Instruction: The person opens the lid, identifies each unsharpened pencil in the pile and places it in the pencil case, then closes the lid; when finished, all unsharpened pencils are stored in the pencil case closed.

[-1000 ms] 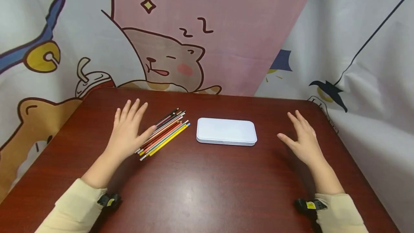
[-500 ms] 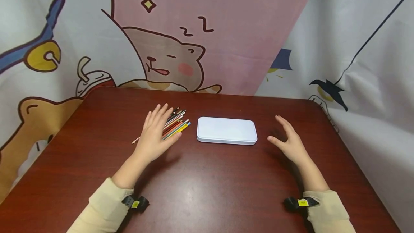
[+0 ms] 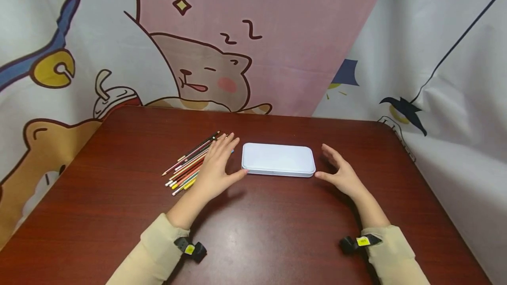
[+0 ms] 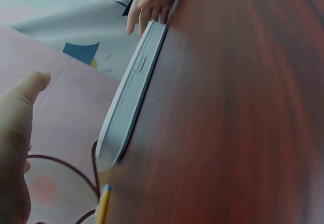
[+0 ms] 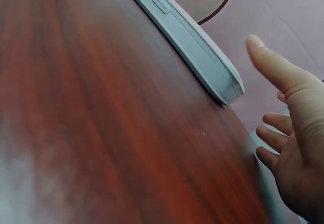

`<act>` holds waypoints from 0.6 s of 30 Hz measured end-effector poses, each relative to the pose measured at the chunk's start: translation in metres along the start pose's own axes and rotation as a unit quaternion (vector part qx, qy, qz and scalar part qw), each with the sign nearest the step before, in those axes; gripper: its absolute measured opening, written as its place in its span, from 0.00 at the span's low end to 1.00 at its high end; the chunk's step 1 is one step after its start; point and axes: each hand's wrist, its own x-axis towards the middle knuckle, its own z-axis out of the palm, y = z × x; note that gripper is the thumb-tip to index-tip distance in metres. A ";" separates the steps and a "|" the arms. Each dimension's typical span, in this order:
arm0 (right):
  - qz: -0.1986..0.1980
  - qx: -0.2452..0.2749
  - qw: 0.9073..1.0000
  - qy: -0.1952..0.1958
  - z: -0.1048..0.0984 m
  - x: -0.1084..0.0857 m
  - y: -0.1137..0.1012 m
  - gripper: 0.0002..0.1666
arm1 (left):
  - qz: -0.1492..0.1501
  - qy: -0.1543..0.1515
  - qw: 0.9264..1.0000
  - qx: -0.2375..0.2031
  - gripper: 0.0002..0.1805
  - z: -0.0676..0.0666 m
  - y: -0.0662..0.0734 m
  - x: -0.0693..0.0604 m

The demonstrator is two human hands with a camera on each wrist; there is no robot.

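A flat white case [image 3: 278, 159] lies closed on the table between the two hands; its side with a small catch shows in the left wrist view [image 4: 132, 89] and the right wrist view [image 5: 188, 40]. My left hand [image 3: 215, 170], fingers spread, is at the case's left end, above the colored pencils [image 3: 186, 167], and partly hides them. My right hand [image 3: 344, 178] is held with thumb and fingers apart just off the case's right end. Neither hand grips anything. In the right wrist view, a gap shows between the right hand [image 5: 298, 127] and the case.
The dark red-brown wooden table [image 3: 269, 223] fills the lower view. Behind and beside it hang curtains [image 3: 293, 56] printed with cartoon animals. A dark strap with a small device sits at each wrist, over light sleeves [image 3: 152, 250].
My left hand has moved right, across the pencils to the case's left end. My right hand has moved left towards the case's right end. The case and pencils have not visibly moved.
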 end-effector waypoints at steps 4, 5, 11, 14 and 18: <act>0.004 -0.011 1.000 -0.026 0.005 0.005 0.002 0.57 | 0.006 -0.014 1.000 -0.004 0.45 0.013 0.006 0.004; 0.003 -0.015 0.999 -0.032 0.006 0.007 0.002 0.58 | 0.007 -0.017 1.000 -0.005 0.45 0.017 0.008 0.005; -0.009 -0.027 0.998 -0.059 0.011 0.018 0.005 0.61 | 0.015 -0.033 0.999 -0.006 0.47 0.037 0.015 0.013; -0.010 -0.041 0.997 -0.070 0.012 0.022 0.005 0.62 | 0.025 -0.042 0.999 -0.009 0.47 0.046 0.018 0.017; 0.002 -0.063 0.995 -0.081 0.014 0.025 0.005 0.63 | 0.031 -0.062 0.998 -0.010 0.47 0.056 0.022 0.021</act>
